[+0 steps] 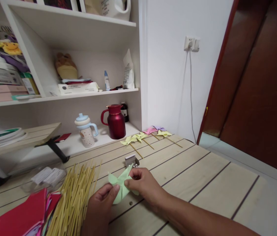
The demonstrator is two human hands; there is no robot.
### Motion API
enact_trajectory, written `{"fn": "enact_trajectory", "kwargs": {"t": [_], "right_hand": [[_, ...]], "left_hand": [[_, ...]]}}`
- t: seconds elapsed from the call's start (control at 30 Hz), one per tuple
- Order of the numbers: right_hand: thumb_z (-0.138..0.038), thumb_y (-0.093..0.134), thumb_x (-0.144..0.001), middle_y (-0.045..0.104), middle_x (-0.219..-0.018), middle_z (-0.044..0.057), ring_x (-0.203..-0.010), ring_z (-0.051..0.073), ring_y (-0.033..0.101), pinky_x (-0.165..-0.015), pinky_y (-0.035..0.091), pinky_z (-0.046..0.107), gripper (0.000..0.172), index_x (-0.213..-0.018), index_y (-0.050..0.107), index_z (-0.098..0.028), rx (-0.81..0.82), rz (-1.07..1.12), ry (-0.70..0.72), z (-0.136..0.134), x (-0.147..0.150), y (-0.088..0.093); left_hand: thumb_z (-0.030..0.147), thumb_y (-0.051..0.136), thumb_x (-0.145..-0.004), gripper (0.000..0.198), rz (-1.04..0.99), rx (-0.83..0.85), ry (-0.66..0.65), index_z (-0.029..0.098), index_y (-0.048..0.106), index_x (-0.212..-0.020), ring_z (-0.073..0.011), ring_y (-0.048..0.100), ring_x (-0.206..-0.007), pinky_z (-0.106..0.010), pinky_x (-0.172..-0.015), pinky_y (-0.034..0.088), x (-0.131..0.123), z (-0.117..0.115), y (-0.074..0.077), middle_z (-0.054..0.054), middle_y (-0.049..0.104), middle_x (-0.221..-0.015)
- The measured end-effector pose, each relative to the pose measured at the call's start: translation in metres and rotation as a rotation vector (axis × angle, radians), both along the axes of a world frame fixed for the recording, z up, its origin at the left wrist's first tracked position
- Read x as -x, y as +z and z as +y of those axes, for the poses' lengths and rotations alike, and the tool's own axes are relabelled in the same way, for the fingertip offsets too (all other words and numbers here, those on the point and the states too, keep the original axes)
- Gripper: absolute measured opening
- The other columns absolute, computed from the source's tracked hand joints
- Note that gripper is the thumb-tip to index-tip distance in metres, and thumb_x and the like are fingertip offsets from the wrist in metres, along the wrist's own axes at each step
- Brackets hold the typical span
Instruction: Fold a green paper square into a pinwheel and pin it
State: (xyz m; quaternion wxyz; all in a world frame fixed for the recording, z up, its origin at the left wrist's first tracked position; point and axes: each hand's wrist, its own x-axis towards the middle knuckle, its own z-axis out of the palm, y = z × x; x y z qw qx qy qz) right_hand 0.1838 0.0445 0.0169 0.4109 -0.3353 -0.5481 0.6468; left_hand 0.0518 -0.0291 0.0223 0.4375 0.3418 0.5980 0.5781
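Note:
A light green paper pinwheel [121, 183], with no stick showing on it, is held up over the slatted table between my two hands. My left hand [102, 200] pinches its left side between thumb and fingers. On the other side, my right hand [144, 185] grips the paper near its middle and right edge. Just behind the paper stands a small open box [131, 160] with shiny metal bits by it, partly hidden. A small round metal piece [130, 203] lies on the table below the pinwheel. To the left of my left hand is a bundle of thin wooden sticks [73, 196].
Several finished pinwheels on sticks [140, 136] lie along the table's far edge. Red paper sheets [21, 214] and a clear plastic bag [45, 177] sit at left. Behind, a shelf holds a red thermos jug [115, 123] and a speckled cup [86, 132].

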Motion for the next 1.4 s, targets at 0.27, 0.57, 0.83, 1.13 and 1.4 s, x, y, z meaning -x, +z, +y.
{"fn": "enact_trajectory", "kwargs": {"t": [0.27, 0.57, 0.83, 1.13, 1.4], "right_hand": [[-0.024, 0.075, -0.058, 0.049, -0.053, -0.005, -0.052, 0.009, 0.039, -0.052, 0.027, 0.025, 0.020, -0.056, 0.057, -0.016, 0.009, -0.008, -0.007, 0.004, 0.001, -0.004], [-0.031, 0.080, -0.056, 0.052, -0.056, -0.003, -0.055, 0.010, 0.042, -0.056, 0.029, 0.026, 0.026, -0.058, 0.060, -0.016, 0.042, 0.012, -0.010, 0.001, 0.002, -0.005], [-0.032, 0.075, -0.062, 0.046, -0.053, -0.005, -0.052, 0.009, 0.037, -0.053, 0.026, 0.025, 0.026, -0.058, 0.055, -0.017, -0.007, 0.019, 0.017, 0.001, 0.001, -0.005], [-0.025, 0.067, -0.066, 0.041, -0.054, -0.006, -0.053, 0.009, 0.035, -0.052, 0.026, 0.025, 0.021, -0.055, 0.051, -0.018, -0.129, -0.046, -0.002, 0.002, -0.002, -0.002], [-0.025, 0.065, -0.064, 0.041, -0.054, -0.005, -0.053, 0.010, 0.035, -0.052, 0.026, 0.026, 0.020, -0.053, 0.049, -0.019, -0.168, -0.127, -0.011, 0.000, -0.001, 0.002]], "left_hand": [[0.051, 0.077, -0.051, 0.036, 0.162, 0.035, 0.167, 0.019, 0.075, -0.069, -0.0204, 0.059, -0.072, -0.025, -0.066, 0.046, -0.001, -0.003, 0.008, 0.000, 0.072, -0.067], [0.053, 0.073, -0.050, 0.033, 0.249, 0.031, 0.191, 0.021, 0.072, -0.058, -0.0211, 0.058, -0.068, -0.026, -0.065, 0.046, -0.004, -0.006, 0.018, -0.001, 0.069, -0.061], [0.054, 0.076, -0.058, 0.038, 0.165, -0.003, 0.145, 0.020, 0.076, -0.077, -0.0225, 0.063, -0.077, -0.027, -0.073, 0.047, 0.001, -0.003, 0.001, -0.001, 0.075, -0.073], [0.048, 0.081, -0.051, 0.033, 0.089, -0.005, 0.112, 0.019, 0.074, -0.065, -0.0164, 0.056, -0.063, -0.023, -0.060, 0.045, -0.004, -0.003, 0.008, 0.002, 0.066, -0.059], [0.046, 0.080, -0.058, 0.030, 0.080, 0.004, 0.092, 0.019, 0.074, -0.070, -0.0138, 0.053, -0.061, -0.021, -0.059, 0.042, 0.001, -0.002, -0.002, 0.004, 0.064, -0.058]]}}
